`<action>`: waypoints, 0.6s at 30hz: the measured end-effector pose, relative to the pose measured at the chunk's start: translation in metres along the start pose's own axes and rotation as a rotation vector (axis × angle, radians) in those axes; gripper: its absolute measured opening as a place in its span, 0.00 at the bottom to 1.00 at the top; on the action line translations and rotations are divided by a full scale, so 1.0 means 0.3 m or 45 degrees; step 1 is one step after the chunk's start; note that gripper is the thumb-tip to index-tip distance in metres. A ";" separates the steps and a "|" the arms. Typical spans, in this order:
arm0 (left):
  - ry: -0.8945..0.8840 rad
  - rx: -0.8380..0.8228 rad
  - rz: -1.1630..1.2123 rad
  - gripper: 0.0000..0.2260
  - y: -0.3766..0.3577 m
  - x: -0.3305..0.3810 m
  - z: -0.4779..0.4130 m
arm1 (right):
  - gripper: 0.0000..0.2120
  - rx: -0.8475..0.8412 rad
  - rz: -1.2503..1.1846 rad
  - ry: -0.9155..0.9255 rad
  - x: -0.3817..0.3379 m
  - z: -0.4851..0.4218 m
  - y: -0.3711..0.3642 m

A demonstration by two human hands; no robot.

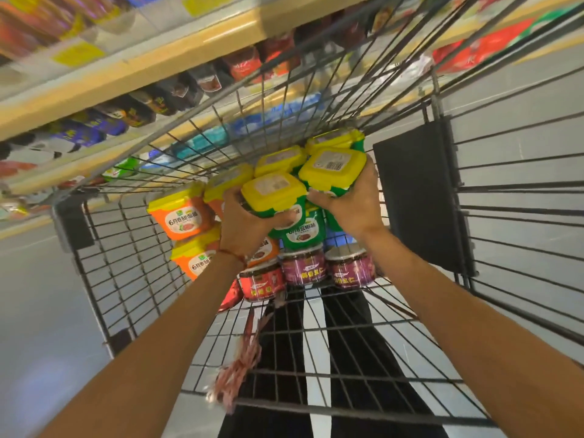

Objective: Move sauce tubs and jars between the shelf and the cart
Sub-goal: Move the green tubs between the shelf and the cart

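Your left hand point(249, 224) curls around a green sauce tub point(273, 192) with a yellow lid, and your right hand point(355, 203) grips a second green tub point(331, 167) touching it, both over the stack in the wire cart point(104, 263). Orange tubs point(181, 214) and jars point(303, 263) sit below them, and the shelf point(126, 74) runs along the cart's left.

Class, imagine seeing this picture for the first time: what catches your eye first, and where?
At the middle of the cart, the left hand grips one bright yellow-lidded green tub and the right hand a second tub. Orange tubs are stacked to their left; jars stand in a row nearer the person.
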State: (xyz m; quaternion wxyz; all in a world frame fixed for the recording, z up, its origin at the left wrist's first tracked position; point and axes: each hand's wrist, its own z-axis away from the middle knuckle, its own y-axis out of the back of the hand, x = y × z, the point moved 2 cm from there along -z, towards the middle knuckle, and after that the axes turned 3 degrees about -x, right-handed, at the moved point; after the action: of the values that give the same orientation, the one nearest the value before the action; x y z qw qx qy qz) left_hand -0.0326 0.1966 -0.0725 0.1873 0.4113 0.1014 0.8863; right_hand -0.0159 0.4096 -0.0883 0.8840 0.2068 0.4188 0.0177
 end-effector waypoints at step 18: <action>-0.073 0.004 0.101 0.38 0.314 0.020 0.187 | 0.41 -0.092 -0.159 0.062 -0.187 0.341 -0.037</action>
State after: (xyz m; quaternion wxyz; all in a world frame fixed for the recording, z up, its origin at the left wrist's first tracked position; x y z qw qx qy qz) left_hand -0.0165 0.1149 -0.0008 0.1541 0.4406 0.0810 0.8806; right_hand 0.0227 0.3522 0.0064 0.8799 0.1478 0.4512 -0.0173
